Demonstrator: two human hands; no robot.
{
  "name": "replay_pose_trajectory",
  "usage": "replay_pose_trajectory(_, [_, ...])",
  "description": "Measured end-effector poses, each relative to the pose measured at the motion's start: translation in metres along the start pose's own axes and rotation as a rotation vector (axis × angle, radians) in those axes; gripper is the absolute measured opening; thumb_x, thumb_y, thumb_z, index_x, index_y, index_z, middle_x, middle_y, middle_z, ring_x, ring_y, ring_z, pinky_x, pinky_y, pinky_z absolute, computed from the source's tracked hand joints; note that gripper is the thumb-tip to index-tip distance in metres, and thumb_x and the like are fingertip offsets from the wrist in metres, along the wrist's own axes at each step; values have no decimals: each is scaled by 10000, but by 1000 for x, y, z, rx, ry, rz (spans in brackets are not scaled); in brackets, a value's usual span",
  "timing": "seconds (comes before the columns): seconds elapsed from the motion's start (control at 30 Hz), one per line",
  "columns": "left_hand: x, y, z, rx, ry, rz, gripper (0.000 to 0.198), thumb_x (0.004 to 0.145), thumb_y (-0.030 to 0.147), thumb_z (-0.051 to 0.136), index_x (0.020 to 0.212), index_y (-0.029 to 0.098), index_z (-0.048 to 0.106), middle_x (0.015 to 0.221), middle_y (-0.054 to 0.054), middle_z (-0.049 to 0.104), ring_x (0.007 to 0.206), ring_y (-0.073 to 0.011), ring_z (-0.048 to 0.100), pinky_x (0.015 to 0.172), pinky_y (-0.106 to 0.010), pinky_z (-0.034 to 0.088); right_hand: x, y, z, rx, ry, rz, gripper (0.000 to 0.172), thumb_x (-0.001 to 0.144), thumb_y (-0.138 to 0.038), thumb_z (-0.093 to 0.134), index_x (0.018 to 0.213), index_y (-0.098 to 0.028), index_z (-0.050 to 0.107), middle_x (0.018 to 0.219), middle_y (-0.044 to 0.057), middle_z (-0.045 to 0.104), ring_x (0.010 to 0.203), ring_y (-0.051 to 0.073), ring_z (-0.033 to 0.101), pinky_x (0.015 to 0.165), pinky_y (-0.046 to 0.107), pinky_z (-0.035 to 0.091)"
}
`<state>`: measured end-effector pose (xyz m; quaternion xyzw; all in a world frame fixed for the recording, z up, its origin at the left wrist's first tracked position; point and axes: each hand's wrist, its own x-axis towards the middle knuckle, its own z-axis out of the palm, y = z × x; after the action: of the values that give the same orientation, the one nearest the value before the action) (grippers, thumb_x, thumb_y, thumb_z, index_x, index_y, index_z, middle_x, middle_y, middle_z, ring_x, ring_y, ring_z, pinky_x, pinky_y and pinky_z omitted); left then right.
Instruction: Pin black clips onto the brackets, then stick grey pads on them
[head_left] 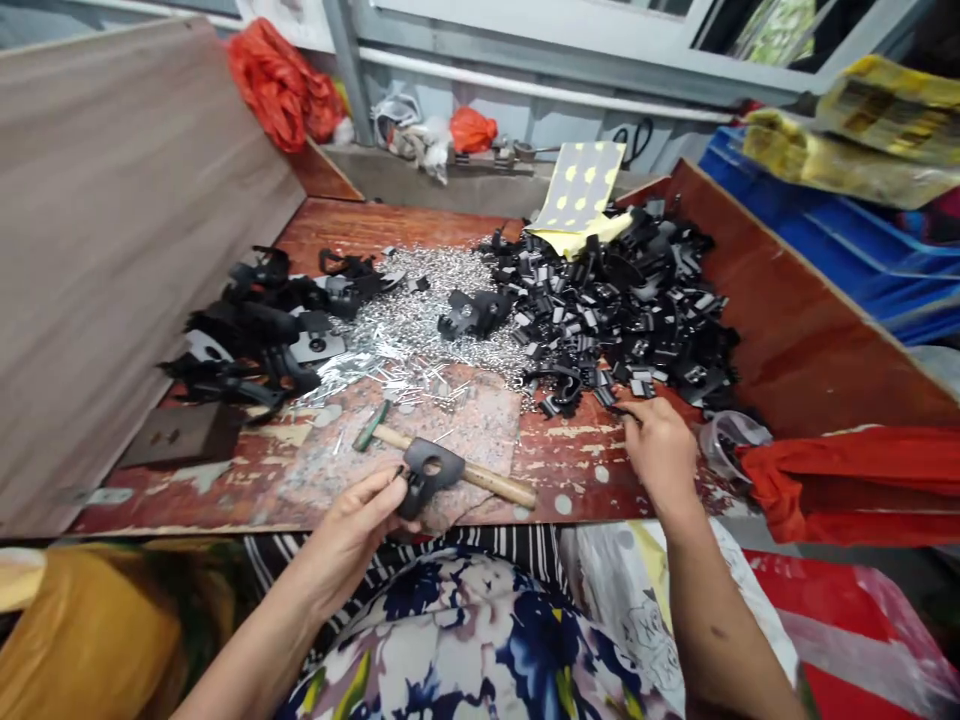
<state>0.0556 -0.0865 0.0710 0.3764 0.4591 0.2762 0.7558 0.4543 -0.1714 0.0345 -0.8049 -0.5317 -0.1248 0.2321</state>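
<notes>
My left hand (358,525) pinches a black plastic part with a round hole (428,471) just above the near edge of the red wooden bench (570,470). A hammer with a green head and wooden handle (480,478) lies on the bench under that part. My right hand (660,445) reaches palm-down to the near edge of a big heap of small black clips (622,300), its fingers curled on a piece I cannot make out. A spread of small silver pins (420,330) covers the middle of the bench.
Assembled black parts (251,330) pile up at the left beside a tall wooden board (112,230). A yellow dotted sheet (579,190) lies behind the clips. Red cloth (840,480) and a clear bag (731,440) sit at the right; orange bags (281,85) at the back.
</notes>
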Motion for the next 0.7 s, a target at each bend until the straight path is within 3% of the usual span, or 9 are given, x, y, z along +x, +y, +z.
replay_pose_trajectory(0.13, [1, -6, 1, 119, -11, 116, 365, 735, 520, 868, 687, 174, 762, 1131, -82, 655, 856, -176, 592, 704, -255, 537, -4, -96, -10, 404, 110, -232, 226, 930, -179, 598, 1003, -300, 774, 961, 18, 780, 923, 241, 707, 1122, 591, 449])
replay_pose_trajectory(0.23, [1, -7, 8, 88, -6, 150, 301, 736, 479, 866, 754, 188, 793, 1171, -70, 636, 721, -124, 576, 618, -253, 527, -13, -172, -5, 726, 4, -344, 279, 923, -138, 601, 1028, -338, 763, 874, -36, 782, 824, 201, 720, 1187, 622, 394])
replay_pose_trajectory(0.3, [0, -6, 11, 20, -32, 149, 297, 738, 471, 862, 832, 194, 813, 1181, -71, 639, 630, -93, 563, 579, -266, 539, -20, -204, 1, 837, -67, -366, 269, 920, -139, 616, 1034, -331, 767, 874, -30, 788, 828, 202, 729, 1196, 616, 387])
replay_pose_trajectory(0.4, [-2, -3, 12, -62, -56, 171, 316, 739, 468, 867, 856, 179, 816, 1184, -86, 645, 649, -105, 622, 616, -283, 585, -30, -224, 9, 914, -114, -353, 263, 921, -137, 619, 1033, -317, 776, 912, -9, 802, 852, 211, 744, 1193, 599, 394])
replay_pose_trajectory(0.6, [-5, -7, 5, -76, -78, 182, 353, 738, 490, 877, 821, 156, 800, 1117, -75, 628, 670, -105, 637, 628, -260, 600, -40, -226, 15, 947, -92, -406, 386, 883, -80, 602, 1105, -339, 781, 935, -2, 810, 910, 234, 759, 1140, 583, 445])
replay_pose_trajectory(0.7, [-5, -12, 2, -44, -101, 168, 372, 739, 503, 874, 745, 147, 767, 1063, -53, 583, 667, -94, 618, 621, -246, 594, -47, -227, 16, 1005, -151, -404, 397, 882, -84, 585, 1119, -343, 770, 936, 2, 803, 921, 234, 753, 1129, 576, 457])
